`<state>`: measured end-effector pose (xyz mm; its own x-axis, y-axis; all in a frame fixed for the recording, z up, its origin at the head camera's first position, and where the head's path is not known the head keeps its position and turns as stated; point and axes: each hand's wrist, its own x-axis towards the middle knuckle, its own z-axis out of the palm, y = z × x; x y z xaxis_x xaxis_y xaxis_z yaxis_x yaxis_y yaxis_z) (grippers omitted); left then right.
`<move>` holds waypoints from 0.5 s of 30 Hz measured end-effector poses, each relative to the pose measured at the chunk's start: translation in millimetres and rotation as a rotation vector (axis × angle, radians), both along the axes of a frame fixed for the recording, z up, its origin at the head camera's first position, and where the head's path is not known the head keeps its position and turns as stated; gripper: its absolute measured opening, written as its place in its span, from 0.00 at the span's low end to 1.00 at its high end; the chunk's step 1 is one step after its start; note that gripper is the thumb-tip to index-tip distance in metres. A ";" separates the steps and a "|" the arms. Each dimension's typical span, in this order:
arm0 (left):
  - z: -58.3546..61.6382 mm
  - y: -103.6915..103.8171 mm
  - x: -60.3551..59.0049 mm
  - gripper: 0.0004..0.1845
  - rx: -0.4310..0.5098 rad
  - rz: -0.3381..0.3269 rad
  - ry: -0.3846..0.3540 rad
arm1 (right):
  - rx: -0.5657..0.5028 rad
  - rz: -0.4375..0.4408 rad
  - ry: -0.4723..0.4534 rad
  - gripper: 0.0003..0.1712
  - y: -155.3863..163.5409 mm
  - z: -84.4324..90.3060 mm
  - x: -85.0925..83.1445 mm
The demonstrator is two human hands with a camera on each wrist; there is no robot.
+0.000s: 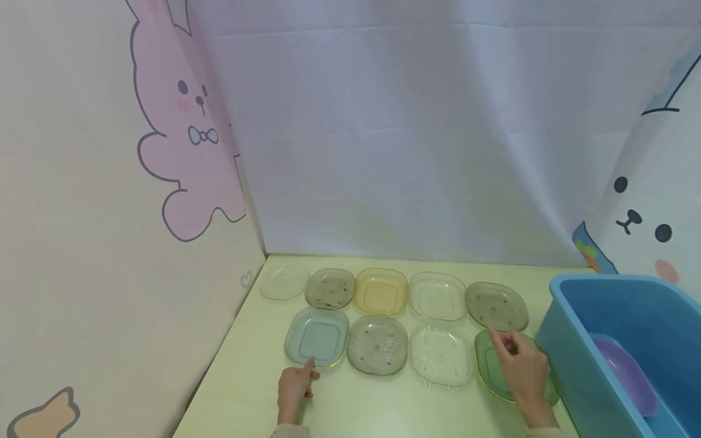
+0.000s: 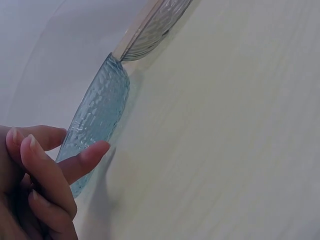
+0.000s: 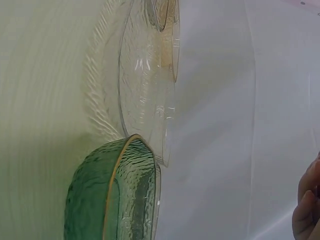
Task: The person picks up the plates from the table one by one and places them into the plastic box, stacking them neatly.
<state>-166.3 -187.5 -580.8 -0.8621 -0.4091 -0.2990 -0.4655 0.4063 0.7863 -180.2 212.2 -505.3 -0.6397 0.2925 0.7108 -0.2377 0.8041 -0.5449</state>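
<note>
Two rows of glass plates lie on the pale green table (image 1: pixel 350 407). My left hand (image 1: pixel 296 384) rests at the front left. One straight finger (image 2: pixel 87 159) touches the near rim of the blue plate (image 1: pixel 317 336) (image 2: pixel 97 120), and its other fingers are loosely curled. My right hand (image 1: pixel 523 365) hovers over the green plate (image 1: pixel 489 370) (image 3: pixel 120 195), its index finger pointing at the plate's far edge. It grips nothing. The right wrist view catches only fingertips (image 3: pixel 307 205) at the frame's edge.
A speckled grey plate (image 1: pixel 377 344) and a clear plate (image 1: pixel 442 355) (image 3: pixel 145 100) lie between the blue and green ones. The back row holds clear, grey and yellow plates (image 1: pixel 381 291). A blue tub (image 1: pixel 569 359) with a purple plate (image 1: pixel 630 374) stands at right. Walls close off left and back.
</note>
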 end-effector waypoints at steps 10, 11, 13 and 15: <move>-7.2 1.9 -3.0 0.21 0.026 0.000 0.040 | 0.257 -0.036 -0.061 0.25 3.8 -10.3 6.2; -7.1 2.2 -3.1 0.21 0.026 -0.003 0.046 | 0.275 -0.032 -0.067 0.24 4.3 -11.5 6.7; -6.4 3.1 -3.3 0.20 0.023 -0.003 0.060 | 0.284 -0.023 -0.100 0.22 5.0 -13.0 7.8; -6.1 3.7 -4.0 0.20 0.016 -0.005 0.072 | 0.290 -0.015 -0.156 0.19 5.8 -13.7 8.9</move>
